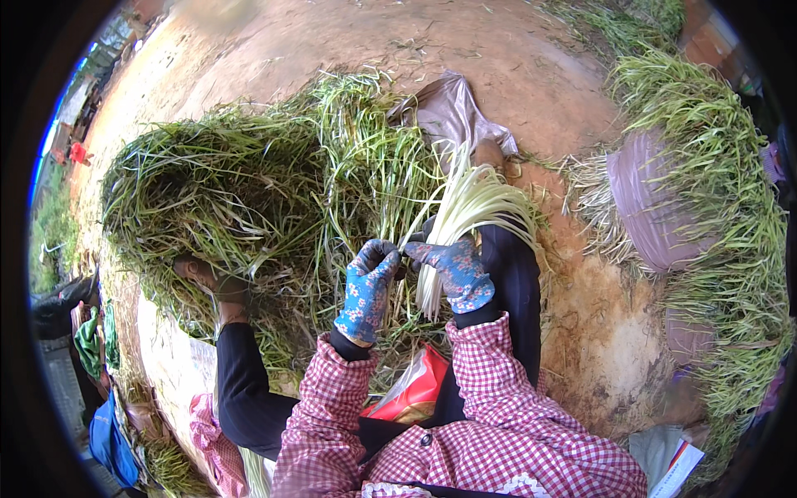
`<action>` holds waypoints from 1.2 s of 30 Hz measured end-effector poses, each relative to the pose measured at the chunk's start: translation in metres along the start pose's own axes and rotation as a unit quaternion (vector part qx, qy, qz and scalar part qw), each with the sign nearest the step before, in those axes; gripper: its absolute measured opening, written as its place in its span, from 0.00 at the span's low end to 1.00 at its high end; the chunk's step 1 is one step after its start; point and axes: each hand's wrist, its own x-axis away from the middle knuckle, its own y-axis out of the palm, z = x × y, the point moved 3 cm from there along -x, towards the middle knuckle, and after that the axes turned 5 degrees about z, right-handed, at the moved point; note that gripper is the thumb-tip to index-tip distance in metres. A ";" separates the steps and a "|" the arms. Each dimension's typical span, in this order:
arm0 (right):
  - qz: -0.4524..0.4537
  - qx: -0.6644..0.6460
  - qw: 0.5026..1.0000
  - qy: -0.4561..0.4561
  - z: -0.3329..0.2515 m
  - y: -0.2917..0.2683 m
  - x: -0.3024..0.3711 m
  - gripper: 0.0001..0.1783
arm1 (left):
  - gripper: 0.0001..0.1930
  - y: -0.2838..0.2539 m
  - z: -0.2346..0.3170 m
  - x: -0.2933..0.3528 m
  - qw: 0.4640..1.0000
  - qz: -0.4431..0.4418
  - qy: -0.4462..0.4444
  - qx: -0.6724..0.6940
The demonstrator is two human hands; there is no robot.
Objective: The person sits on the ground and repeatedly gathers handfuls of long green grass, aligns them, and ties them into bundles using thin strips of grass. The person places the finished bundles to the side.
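Observation:
Both my hands wear blue flowered gloves with dark fingers. My right hand (pixel 457 270) is closed around a bunch of long, pale green-white stalks (pixel 481 199). The stalks fan over my right knee, and their lower ends come out beneath the hand. Its fingertips point left toward my left hand (pixel 369 282), a short distance away. The left fingers are curled into a pinch; what they hold, if anything, is too small to make out. A heap of long green leafy stalks (pixel 224 191) lies just beyond and to the left of my hands.
Bundled green stalks in purple wrapping (pixel 656 199) lie at the right. A crumpled greyish-purple plastic sheet (pixel 452 108) sits beyond my right knee. Between my legs is a red and clear plastic bag (pixel 413 386). My bare left foot (pixel 207 274) rests against the heap. Reddish ground surrounds everything.

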 end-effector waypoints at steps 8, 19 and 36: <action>0.000 -0.073 0.995 0.067 0.011 0.004 0.002 0.22 | 0.04 -0.005 -0.002 0.005 0.978 0.007 0.080 -0.190; 0.016 0.042 0.997 -0.069 0.030 0.005 -0.004 0.16 | 0.05 0.003 0.011 0.008 0.843 0.094 0.268 -0.457; 0.149 -0.294 0.939 0.095 0.019 0.012 -0.007 0.19 | 0.04 -0.051 0.087 0.039 0.962 0.042 0.138 0.230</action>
